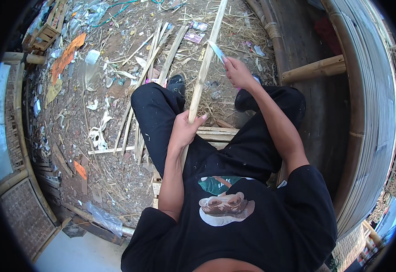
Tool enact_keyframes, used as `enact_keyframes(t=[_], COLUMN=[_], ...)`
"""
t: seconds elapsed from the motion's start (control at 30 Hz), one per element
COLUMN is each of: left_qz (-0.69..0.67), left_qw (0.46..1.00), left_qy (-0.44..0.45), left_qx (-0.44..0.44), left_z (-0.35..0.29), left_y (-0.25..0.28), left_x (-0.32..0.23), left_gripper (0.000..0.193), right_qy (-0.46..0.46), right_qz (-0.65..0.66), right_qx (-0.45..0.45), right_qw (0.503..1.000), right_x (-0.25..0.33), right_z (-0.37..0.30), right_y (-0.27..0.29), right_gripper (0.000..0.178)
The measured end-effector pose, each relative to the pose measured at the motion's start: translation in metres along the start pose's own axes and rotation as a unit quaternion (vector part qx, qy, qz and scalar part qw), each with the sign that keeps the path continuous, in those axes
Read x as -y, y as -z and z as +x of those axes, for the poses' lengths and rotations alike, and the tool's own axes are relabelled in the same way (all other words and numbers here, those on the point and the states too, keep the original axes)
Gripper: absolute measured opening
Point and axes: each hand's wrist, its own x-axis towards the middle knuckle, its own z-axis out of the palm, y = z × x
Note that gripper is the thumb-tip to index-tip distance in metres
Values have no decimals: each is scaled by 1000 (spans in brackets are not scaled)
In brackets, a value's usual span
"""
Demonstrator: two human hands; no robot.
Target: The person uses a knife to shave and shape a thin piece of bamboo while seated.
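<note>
My left hand point(185, 130) is closed around a long pale bamboo strip point(202, 72), which slants up and away between my knees past the top edge of the view. In my right hand point(238, 73) is a knife point(216, 51), gripped at its handle, which the fingers hide. Its bright blade points up and left, with the tip at the right edge of the strip. I cannot tell whether the blade touches the wood or only overlaps it in view. The strip's lower end passes under my left wrist, beside my thigh.
Several split bamboo strips point(168, 59) lie on the ground left of my legs. Shavings, scraps and an orange sheet point(69, 56) litter the dirt. A wooden crate point(48, 29) stands far left. On the right are a bamboo pole frame point(313, 69) and a slatted bamboo panel point(374, 113).
</note>
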Motion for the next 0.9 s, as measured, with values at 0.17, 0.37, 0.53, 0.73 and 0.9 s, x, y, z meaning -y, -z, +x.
enact_keyframes(t=[0.17,0.37,0.53,0.73,0.9], left_qz=[11,20,42,36,30], left_qw=[1000,1000,998,999,999], left_qy=[0,-9,-39,-14,-21], left_qx=[6,14,5,10,19], left_z=[-1,1,3,-2,-4], left_y=[-2,-4,-4,1,-1], left_x=[-3,4,5,-1,1], left_gripper=[31,30,34,38,35], right_qy=[119,34,52,-41,-61], right_qz=[-198,-142,-155,26,71], right_qx=[-117,-154,-130,-11,27], right_qw=[966,977,978,999,995], right_x=[-12,15,-1,16,22], right_z=[38,60,75,49,40], right_y=[15,25,25,17,25], right_gripper=[39,42,39,35,35])
